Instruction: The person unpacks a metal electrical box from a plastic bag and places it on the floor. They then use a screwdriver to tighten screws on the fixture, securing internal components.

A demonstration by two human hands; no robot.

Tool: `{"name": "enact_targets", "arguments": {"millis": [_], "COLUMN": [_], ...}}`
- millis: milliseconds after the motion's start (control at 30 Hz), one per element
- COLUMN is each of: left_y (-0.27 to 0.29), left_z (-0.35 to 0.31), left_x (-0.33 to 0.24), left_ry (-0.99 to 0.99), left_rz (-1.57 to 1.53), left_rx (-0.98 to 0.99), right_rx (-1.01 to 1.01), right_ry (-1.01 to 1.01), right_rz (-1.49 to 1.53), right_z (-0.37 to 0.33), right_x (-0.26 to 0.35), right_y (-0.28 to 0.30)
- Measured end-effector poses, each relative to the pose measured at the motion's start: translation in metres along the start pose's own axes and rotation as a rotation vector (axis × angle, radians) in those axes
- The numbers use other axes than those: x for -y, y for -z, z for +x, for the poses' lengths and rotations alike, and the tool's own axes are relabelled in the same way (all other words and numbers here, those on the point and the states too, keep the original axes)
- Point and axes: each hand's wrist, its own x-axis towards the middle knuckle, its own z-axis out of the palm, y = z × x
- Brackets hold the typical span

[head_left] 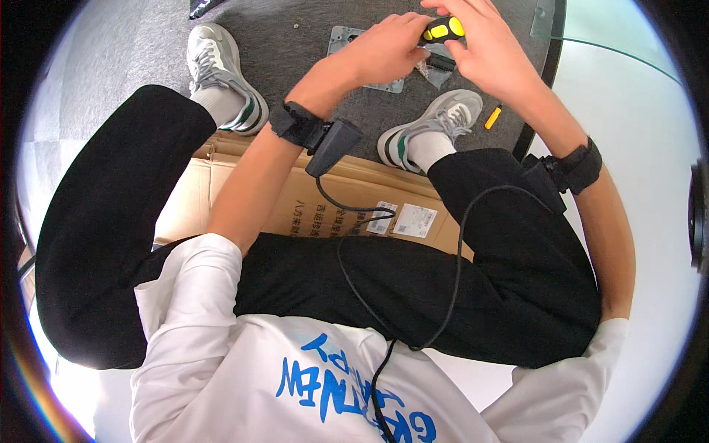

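Note:
Both hands meet at the top of the head view around a tool with a rounded black-and-yellow handle (pixel 446 29); its exact kind does not show. My right hand (pixel 491 52) grips it from the right, thumb below and fingers above. At its left end, my left hand (pixel 388 49) is closed, fingers curled against the handle. Beneath the hands a grey metal plate (pixel 344 37) lies flat on the floor, partly covered by my left hand. A small clear bag (pixel 439 68) with small parts rests by it, under the tool.
A small yellow screwdriver (pixel 493 117) lies on the dark grey mat (pixel 288 63) beside my right shoe (pixel 436 125). My left shoe (pixel 218 70) stands at the left. Flattened cardboard (pixel 295 199) lies beneath my legs. Black cables (pixel 459 236) run from both wrist straps. A glass edge (pixel 613 46) shows upper right.

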Motion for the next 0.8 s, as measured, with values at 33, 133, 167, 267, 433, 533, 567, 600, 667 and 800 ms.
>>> {"name": "enact_targets", "arguments": {"millis": [33,133,167,267,433,533,567,600,667,800], "left_y": [0.004,0.012,0.014,0.017,0.014,0.013,0.014,0.015,0.02,0.022], "left_z": [0.002,0.004,0.004,0.003,-0.002,-0.004,-0.004,-0.003,0.0,0.0], "left_x": [0.001,0.002,0.003,0.007,0.016,0.015,0.015,0.014,0.014,0.008], "left_ry": [0.039,0.114,0.032,0.064,-0.056,-0.069,-0.088,-0.034,0.047,0.052], "left_rz": [-0.052,-0.027,-0.011,0.116,0.028,-0.04,-0.049,-0.042,-0.014,0.039], "left_rx": [0.076,0.079,0.024,0.049,-0.002,-0.001,0.0,0.045,0.133,0.124], "right_rx": [-0.024,0.029,0.069,0.249,0.203,0.28,0.327,0.281,0.189,0.236], "right_ry": [-0.013,-0.249,-0.36,-0.438,-0.309,-0.371,-0.422,-0.389,-0.321,-0.389], "right_rz": [0.012,0.053,0.067,-0.026,-0.075,-0.058,-0.038,-0.037,-0.036,-0.054], "right_z": [-0.002,-0.005,-0.005,-0.002,-0.003,-0.001,0.0,0.002,0.005,0.001], "right_x": [0.0,-0.003,-0.003,-0.003,0.004,0.005,0.005,0.007,0.013,0.024], "right_y": [-0.001,-0.001,-0.002,-0.004,-0.007,0.004,0.006,0.008,0.01,0.015]}}
